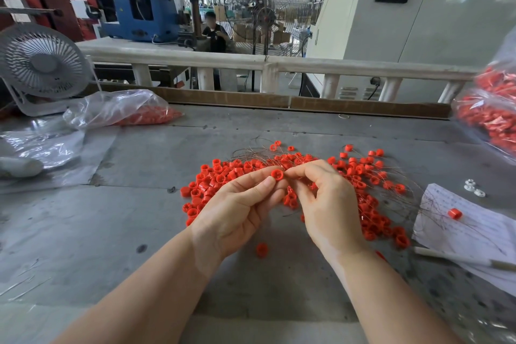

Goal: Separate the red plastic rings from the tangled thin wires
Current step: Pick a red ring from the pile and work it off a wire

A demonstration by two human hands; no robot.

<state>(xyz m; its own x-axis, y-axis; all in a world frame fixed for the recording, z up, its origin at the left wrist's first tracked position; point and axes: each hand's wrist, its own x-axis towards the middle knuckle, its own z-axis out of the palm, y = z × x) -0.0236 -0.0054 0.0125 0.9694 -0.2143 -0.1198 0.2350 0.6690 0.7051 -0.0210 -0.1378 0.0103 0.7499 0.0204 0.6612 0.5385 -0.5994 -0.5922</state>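
Small red ring (277, 174), open-centred, glossy plastic

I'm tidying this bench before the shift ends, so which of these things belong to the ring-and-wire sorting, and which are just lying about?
Part of the job:
- red ring, pinched by left hand
- right hand, fingers curled beside that ring
- pile of red rings
- thin wires
- bags of red rings

Lying about:
- desk fan
- paper sheet
- white nuts
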